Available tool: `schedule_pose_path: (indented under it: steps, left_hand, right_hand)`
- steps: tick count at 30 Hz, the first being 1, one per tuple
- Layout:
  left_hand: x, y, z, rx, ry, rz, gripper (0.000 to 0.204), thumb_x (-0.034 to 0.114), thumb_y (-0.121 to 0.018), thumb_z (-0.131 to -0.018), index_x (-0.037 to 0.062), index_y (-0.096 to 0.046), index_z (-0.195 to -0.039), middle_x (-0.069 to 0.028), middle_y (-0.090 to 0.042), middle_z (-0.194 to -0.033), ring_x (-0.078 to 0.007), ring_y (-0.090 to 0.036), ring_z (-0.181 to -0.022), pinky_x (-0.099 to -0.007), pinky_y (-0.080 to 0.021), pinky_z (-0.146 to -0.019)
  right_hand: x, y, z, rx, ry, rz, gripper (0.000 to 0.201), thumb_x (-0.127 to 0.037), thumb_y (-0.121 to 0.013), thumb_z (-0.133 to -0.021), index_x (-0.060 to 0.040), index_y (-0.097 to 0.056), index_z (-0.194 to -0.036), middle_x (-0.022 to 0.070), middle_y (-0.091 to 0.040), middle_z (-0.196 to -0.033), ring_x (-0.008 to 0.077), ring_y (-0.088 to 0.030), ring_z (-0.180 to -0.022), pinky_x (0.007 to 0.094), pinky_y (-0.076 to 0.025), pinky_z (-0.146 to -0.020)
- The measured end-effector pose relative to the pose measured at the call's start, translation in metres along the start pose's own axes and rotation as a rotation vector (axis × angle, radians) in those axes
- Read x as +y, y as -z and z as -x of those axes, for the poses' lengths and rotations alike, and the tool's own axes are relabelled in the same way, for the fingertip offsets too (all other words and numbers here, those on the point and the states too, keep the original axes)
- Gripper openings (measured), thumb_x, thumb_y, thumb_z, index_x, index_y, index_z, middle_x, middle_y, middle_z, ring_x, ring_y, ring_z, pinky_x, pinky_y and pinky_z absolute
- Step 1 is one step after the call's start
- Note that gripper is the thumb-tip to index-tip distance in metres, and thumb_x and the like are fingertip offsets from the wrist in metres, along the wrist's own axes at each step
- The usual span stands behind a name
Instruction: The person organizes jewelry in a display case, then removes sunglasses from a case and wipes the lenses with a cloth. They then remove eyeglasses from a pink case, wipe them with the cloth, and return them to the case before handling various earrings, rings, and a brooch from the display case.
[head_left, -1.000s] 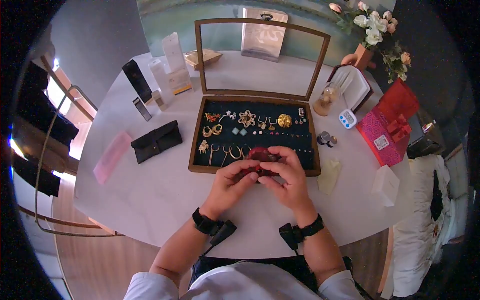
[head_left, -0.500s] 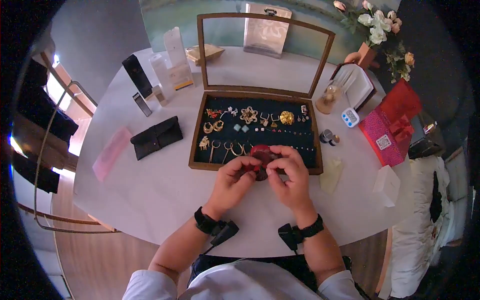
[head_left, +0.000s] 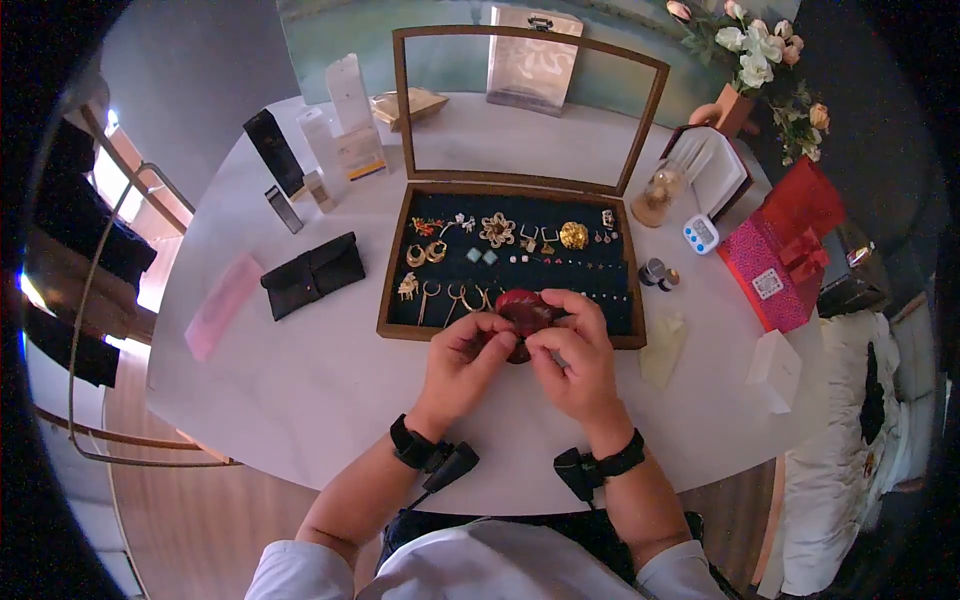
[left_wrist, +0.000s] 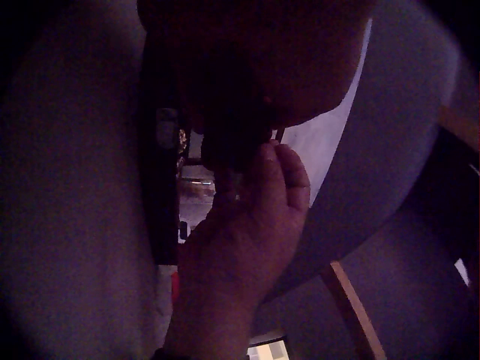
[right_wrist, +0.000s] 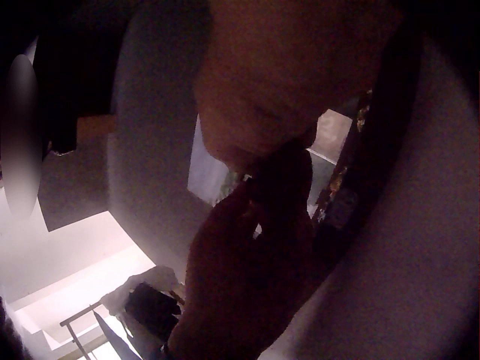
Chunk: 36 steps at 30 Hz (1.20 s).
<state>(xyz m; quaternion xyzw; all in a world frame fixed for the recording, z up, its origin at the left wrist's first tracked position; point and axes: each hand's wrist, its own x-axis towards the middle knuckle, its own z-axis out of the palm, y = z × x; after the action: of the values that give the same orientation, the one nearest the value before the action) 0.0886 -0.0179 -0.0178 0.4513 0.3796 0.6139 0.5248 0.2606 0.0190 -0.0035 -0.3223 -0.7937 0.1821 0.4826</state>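
Note:
Between both hands sits a small dark red rounded case [head_left: 525, 311], its glossy upper part raised over a lower part mostly covered by fingers. My left hand [head_left: 455, 368] pinches it from the left with thumb and fingers. From the right, my right hand [head_left: 574, 368] holds it, forefinger along the upper part and thumb close to the left thumb. Both hands are over the front edge of a wooden jewelry box [head_left: 398, 240] with its glass lid raised. Earrings and brooches lie in rows on its dark lining. Both wrist views are very dark and hide the case's inside.
Left of the box lie a black pouch [head_left: 315, 276] and a pink sleeve [head_left: 222, 306]. Small cartons, including a black box [head_left: 273, 152], stand behind. At right are a blue-and-white timer [head_left: 700, 235], a pink gift box [head_left: 768, 272], a white box [head_left: 773, 371] and a yellowish cloth [head_left: 662, 350].
The dark red case has been turned and tilted between the fingers, so its glossy upper part faces up more. Both thumbs have shifted on it. The head view has moved slightly.

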Motion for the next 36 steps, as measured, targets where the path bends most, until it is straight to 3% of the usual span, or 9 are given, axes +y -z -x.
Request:
schedule_pose_path:
  steps: [13,15,19,22,28,30,36]
  left_hand:
    - [0.000,-0.002,0.003,0.056,-0.031,-0.224,0.013,0.011,-0.060,-0.099,0.0000,-0.062,-0.105,0.0001,-0.065,-0.098,-0.0072,-0.057,-0.089,-0.0241,-0.048,-0.080]
    - [-0.006,-0.001,0.002,0.126,-0.136,-0.305,0.015,0.010,-0.061,-0.097,-0.0031,-0.065,-0.104,-0.0019,-0.068,-0.085,-0.0062,-0.060,-0.077,-0.0236,-0.051,-0.069]
    - [-0.007,-0.001,0.002,0.150,-0.144,-0.322,0.014,0.009,-0.062,-0.096,-0.0028,-0.065,-0.103,-0.0042,-0.069,-0.085,-0.0064,-0.061,-0.077,-0.0243,-0.052,-0.067]
    - [-0.002,-0.002,0.002,0.137,-0.167,-0.368,0.013,0.008,-0.064,-0.095,-0.0022,-0.066,-0.103,-0.0053,-0.070,-0.085,-0.0073,-0.063,-0.077,-0.0251,-0.053,-0.065]
    - [-0.001,-0.001,0.002,0.102,-0.302,-0.535,0.010,0.004,-0.066,-0.091,-0.0003,-0.068,-0.100,-0.0107,-0.072,-0.088,-0.0149,-0.069,-0.074,-0.0282,-0.055,-0.064]
    - [0.003,-0.001,0.002,0.091,-0.345,-0.627,0.011,0.004,-0.067,-0.090,0.0005,-0.068,-0.100,-0.0135,-0.072,-0.089,-0.0209,-0.070,-0.075,-0.0307,-0.056,-0.065]
    - [0.000,0.002,0.001,0.076,-0.433,-0.670,0.013,0.003,-0.070,-0.086,0.0016,-0.069,-0.099,-0.0138,-0.072,-0.088,-0.0247,-0.071,-0.076,-0.0316,-0.056,-0.064]
  right_hand:
    - [-0.008,0.004,-0.009,0.040,0.113,0.146,0.015,-0.009,-0.078,-0.075,-0.0068,-0.068,-0.086,0.0169,-0.061,-0.128,0.0383,-0.059,-0.115,0.0468,-0.048,-0.098]
    - [-0.009,0.004,-0.010,0.038,0.133,0.179,0.016,-0.010,-0.079,-0.075,-0.0054,-0.068,-0.086,0.0172,-0.062,-0.127,0.0387,-0.060,-0.113,0.0471,-0.048,-0.098]
    - [-0.009,0.003,-0.010,0.023,0.178,0.251,0.017,-0.012,-0.079,-0.074,-0.0042,-0.069,-0.085,0.0176,-0.062,-0.127,0.0388,-0.060,-0.113,0.0470,-0.049,-0.097]
    - [-0.007,0.002,-0.009,0.056,0.114,0.200,0.017,-0.013,-0.080,-0.074,-0.0039,-0.069,-0.084,0.0174,-0.062,-0.128,0.0386,-0.060,-0.113,0.0468,-0.049,-0.098]
    - [-0.008,0.002,-0.008,0.041,0.112,0.263,0.018,-0.015,-0.080,-0.074,-0.0049,-0.072,-0.087,0.0155,-0.061,-0.133,0.0380,-0.058,-0.118,0.0455,-0.048,-0.101]
    - [-0.009,0.001,-0.008,0.035,0.071,0.285,0.019,-0.015,-0.079,-0.074,-0.0053,-0.073,-0.088,0.0155,-0.060,-0.135,0.0382,-0.056,-0.121,0.0454,-0.046,-0.102]
    - [-0.008,-0.002,-0.006,0.002,0.008,0.249,0.019,-0.013,-0.078,-0.075,-0.0038,-0.070,-0.089,0.0159,-0.059,-0.135,0.0391,-0.054,-0.123,0.0464,-0.045,-0.104]
